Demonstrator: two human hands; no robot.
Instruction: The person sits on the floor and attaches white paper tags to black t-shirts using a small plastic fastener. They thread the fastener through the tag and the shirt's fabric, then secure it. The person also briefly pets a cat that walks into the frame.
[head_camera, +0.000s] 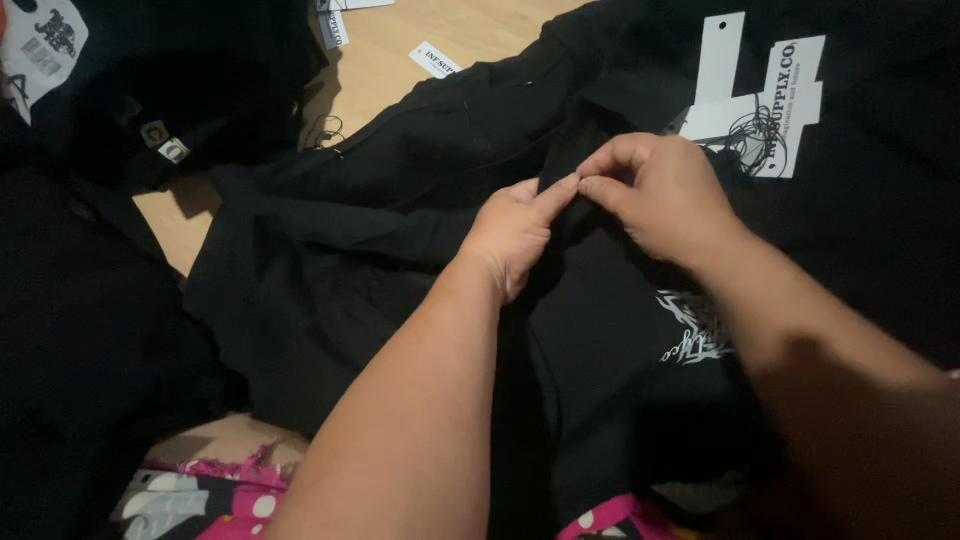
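The left hand (512, 235) and right hand (660, 190) are meeting over a black garment (400, 200) lying spread on the counter (385, 65), their fingers (560, 190) pinching shut on a fold of its cloth. White tags (755, 95) are lying just beyond the right hand.

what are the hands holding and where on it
Both the left hand and the right hand pinch a raised fold of the black garment between their fingertips, near its middle.
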